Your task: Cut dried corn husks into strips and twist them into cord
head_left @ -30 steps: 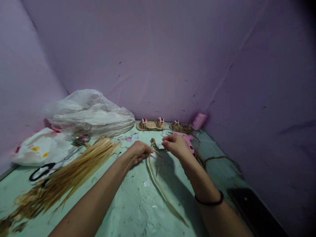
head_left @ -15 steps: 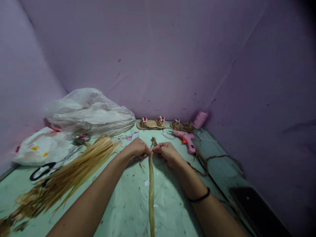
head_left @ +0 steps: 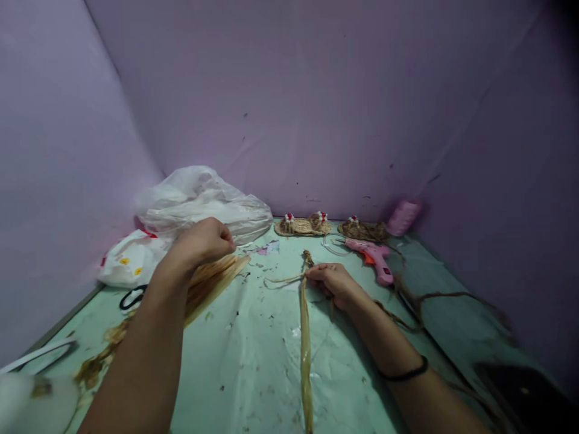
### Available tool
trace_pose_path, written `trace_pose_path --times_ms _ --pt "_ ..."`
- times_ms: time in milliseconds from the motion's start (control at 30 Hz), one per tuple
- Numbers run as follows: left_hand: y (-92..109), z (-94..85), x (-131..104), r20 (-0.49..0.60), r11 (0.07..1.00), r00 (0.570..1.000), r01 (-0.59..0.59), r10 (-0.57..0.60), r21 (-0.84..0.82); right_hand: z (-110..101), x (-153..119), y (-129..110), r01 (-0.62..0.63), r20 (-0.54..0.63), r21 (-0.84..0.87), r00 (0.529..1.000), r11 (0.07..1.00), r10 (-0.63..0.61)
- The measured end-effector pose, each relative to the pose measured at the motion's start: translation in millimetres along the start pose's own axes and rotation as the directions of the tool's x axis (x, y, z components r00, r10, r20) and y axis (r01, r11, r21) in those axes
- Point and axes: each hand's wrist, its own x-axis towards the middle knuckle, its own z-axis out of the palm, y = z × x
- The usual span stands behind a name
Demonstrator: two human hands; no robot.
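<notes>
My right hand (head_left: pixel 335 281) pinches a plaited length of pale dried fibre (head_left: pixel 306 337) near its knotted far end. The fibre runs straight toward me down the table, and a thin loose strand sticks out to the left from the pinch. My left hand (head_left: pixel 204 242) is lifted above a fanned bundle of dried fibre (head_left: pixel 212 286), fingers curled closed. Whether anything sits between those fingers is hidden. The left forearm covers much of the bundle and part of the black-handled scissors (head_left: pixel 132 296).
Along the back wall lie a clear plastic bag (head_left: pixel 205 202), woven slippers (head_left: pixel 302 226) with red-and-white decorations, and a pink thread spool (head_left: pixel 404 218). A pink glue gun (head_left: pixel 373 256), brown cord (head_left: pixel 446 295) and a dark phone (head_left: pixel 520 392) are on the right. A white printed bag (head_left: pixel 131 259) stands left.
My left hand has left the plait and moved left over the fibre bundle. The right hand keeps its pinch. The view has turned left, showing a blurred white object at the lower left.
</notes>
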Motion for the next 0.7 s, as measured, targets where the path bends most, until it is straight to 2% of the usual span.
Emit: trace_pose_path --times_ms 100,200,400,567,700 --pt "-14.9 -8.7 -4.7 0.08 0.995 0.997 0.004 -0.011 0.095 0.0 0.2 0.5 -0.008 0.003 0.007 1.0 1.0 0.008" --pt "-13.9 5.5 0.9 0.107 0.994 0.994 -0.031 0.02 0.101 -0.3 0.5 1.4 -0.017 0.009 0.001 1.0 1.0 0.017" --pt "7.0 52.5 21.0 -0.02 0.992 1.0 -0.006 0.008 0.125 -0.2 1.2 2.0 -0.007 0.023 0.015 1.0 1.0 0.006" --pt "20.9 61.3 18.6 -0.073 0.994 0.994 -0.081 0.087 0.078 -0.4 -1.2 -1.0 0.002 0.03 0.024 1.0 1.0 -0.002" --pt "49.8 72.5 7.2 -0.1 0.974 0.969 -0.224 0.224 0.013 0.0 -3.7 -4.3 -0.001 0.028 0.034 1.0 0.999 0.0"
